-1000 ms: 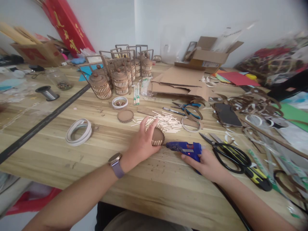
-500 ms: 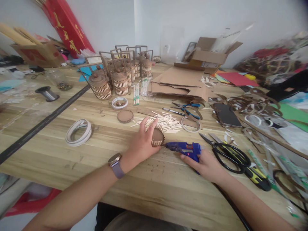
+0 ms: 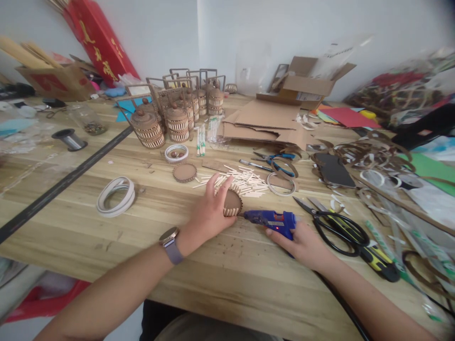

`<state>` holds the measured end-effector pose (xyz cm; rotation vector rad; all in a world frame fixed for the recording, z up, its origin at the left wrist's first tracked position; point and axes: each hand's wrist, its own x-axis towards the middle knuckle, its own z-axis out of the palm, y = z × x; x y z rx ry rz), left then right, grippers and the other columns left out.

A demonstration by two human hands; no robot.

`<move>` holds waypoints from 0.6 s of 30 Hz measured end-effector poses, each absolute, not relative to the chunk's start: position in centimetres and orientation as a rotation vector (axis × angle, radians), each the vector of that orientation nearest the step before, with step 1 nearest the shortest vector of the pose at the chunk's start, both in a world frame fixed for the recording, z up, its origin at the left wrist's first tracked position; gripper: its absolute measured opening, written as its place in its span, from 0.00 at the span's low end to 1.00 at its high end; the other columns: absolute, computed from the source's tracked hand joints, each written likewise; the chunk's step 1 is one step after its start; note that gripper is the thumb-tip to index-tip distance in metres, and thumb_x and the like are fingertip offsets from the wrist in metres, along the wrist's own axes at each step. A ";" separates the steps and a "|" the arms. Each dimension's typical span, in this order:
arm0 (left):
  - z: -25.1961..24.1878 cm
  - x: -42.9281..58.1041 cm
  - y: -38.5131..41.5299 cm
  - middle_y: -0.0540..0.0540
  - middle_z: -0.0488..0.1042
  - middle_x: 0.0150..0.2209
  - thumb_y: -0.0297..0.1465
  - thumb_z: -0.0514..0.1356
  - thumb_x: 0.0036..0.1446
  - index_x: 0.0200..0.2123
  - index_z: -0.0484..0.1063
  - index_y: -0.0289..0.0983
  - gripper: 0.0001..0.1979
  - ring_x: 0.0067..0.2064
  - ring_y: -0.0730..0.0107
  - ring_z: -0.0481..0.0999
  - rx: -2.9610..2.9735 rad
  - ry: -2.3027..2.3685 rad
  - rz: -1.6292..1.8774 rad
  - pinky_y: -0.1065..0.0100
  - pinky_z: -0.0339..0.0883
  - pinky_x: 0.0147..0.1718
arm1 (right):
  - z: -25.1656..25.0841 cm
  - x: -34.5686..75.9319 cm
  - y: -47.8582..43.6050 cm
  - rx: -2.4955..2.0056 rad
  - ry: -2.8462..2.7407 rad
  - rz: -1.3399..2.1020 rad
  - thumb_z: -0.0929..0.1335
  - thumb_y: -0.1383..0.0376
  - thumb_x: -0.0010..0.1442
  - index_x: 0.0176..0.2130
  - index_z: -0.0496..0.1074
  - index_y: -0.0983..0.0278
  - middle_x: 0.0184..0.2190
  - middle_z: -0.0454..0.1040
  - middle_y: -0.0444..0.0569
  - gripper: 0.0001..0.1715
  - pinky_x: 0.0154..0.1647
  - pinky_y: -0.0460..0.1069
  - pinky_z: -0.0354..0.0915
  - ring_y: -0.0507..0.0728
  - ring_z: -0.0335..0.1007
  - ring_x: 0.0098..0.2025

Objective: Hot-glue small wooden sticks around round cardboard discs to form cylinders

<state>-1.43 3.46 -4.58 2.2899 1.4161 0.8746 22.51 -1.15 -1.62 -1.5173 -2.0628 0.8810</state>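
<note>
My left hand (image 3: 209, 208) is closed around the left side of a small round cardboard base (image 3: 232, 200), thumb at its near edge and fingers over the far side. Short pale sticks stand upright along part of the base's rim; my fingers hide the rest. In my right hand (image 3: 305, 244) is a blue hot glue gun (image 3: 272, 221) with a small red light lit. Its nozzle points left and meets the base's near right edge, close to my left thumb. Behind the base lies a loose pile of short wooden sticks (image 3: 249, 180).
Another round cardboard disc (image 3: 185, 172) and a white tape roll (image 3: 116, 196) lie to the left. Black scissors (image 3: 341, 232) and a yellow-black utility knife (image 3: 378, 263) are right of the glue gun. Several finished lidded baskets (image 3: 177, 124) stand behind, near cardboard sheets (image 3: 263, 113).
Almost nothing differs. The glue gun and my right hand have shifted very slightly left; my left hand keeps its hold on the base.
</note>
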 end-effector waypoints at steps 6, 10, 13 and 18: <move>-4.5 -1.4 3.4 0.37 0.44 0.69 0.26 0.71 0.44 0.68 0.45 0.49 0.54 0.66 0.39 0.58 2.274 1.416 0.873 0.48 0.70 0.54 | -2.2 22.3 -1.3 -1.533 -1.988 0.860 0.67 0.50 0.57 0.38 0.78 0.60 0.35 0.82 0.52 0.19 0.42 0.57 0.72 0.65 0.77 0.37; -4.5 -1.4 3.4 0.37 0.43 0.69 0.26 0.72 0.43 0.68 0.45 0.49 0.54 0.67 0.38 0.58 2.267 1.416 0.870 0.46 0.70 0.55 | -2.4 22.6 -1.1 -1.565 -1.764 0.863 0.69 0.46 0.55 0.35 0.77 0.60 0.31 0.80 0.50 0.21 0.35 0.54 0.71 0.62 0.74 0.33; -4.4 -1.4 3.4 0.36 0.44 0.69 0.27 0.73 0.43 0.68 0.45 0.48 0.55 0.67 0.38 0.57 2.260 1.423 0.854 0.46 0.70 0.54 | -2.0 23.7 -0.9 -1.592 -1.549 1.227 0.70 0.41 0.53 0.27 0.75 0.62 0.19 0.72 0.46 0.27 0.21 0.48 0.63 0.54 0.64 0.21; -4.3 -1.4 3.5 0.35 0.44 0.68 0.27 0.74 0.42 0.68 0.45 0.48 0.56 0.67 0.38 0.56 2.262 1.423 0.848 0.46 0.68 0.56 | -1.0 25.0 -1.2 -1.463 -1.293 2.013 0.75 0.41 0.48 0.33 0.77 0.68 0.27 0.78 0.51 0.32 0.21 0.44 0.64 0.50 0.70 0.22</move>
